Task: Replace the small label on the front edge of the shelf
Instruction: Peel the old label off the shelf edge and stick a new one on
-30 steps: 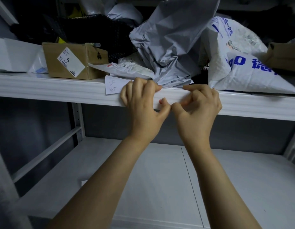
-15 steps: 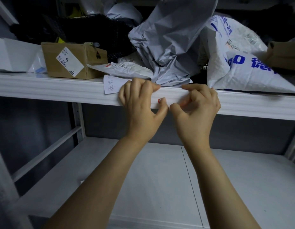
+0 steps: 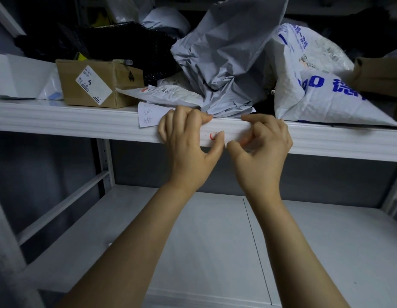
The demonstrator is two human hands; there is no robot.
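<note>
A small white label (image 3: pixel 212 136) with a red mark lies on the front edge of the white shelf (image 3: pixel 82 123), between my two hands. My left hand (image 3: pixel 188 143) curls its fingers over the top of the edge, and its thumb tip presses on the label. Just to the right, my right hand (image 3: pixel 262 145) hooks its index finger over the edge. Its other fingers curl against the label's right part and its thumb lies below. A white paper slip (image 3: pixel 148 114) with handwritten numbers hangs over the edge, left of my left hand.
The shelf top is crowded: a cardboard box (image 3: pixel 93 83) at left, a crumpled grey mailer bag (image 3: pixel 226 63) right behind my hands, a white bag with blue print (image 3: pixel 322 90) at right. A lower white shelf (image 3: pixel 215 241) lies under my forearms.
My thumbs have drawn slightly apart, so more of the red mark on the label shows. Both hands stay at the same spot on the shelf edge.
</note>
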